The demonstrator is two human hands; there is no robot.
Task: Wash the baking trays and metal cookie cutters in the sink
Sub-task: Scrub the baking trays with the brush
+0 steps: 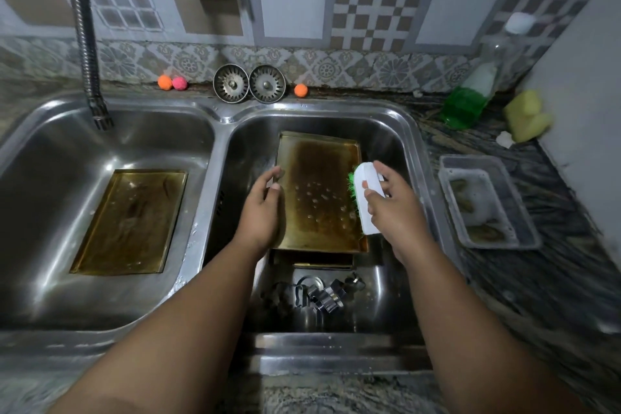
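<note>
A browned baking tray [319, 191] leans in the right basin of the steel double sink [221, 118], with soap bubbles on its face. My left hand [263, 208] grips the tray's left edge. My right hand [395, 208] holds a white scrubbing brush [368, 198] with green bristles against the tray's right edge. Another tray [319, 260] peeks out beneath it. Several metal cookie cutters [322, 292] lie on the right basin's floor near the front. A further golden tray [131, 222] lies flat in the left basin.
A flexible tap hose [85, 44] hangs over the left basin. Two sink strainers [248, 82] and small coloured balls [171, 82] sit on the back ledge. On the right counter stand a green dish-soap bottle [470, 97], a yellow sponge [526, 116] and a grey plastic container [487, 202].
</note>
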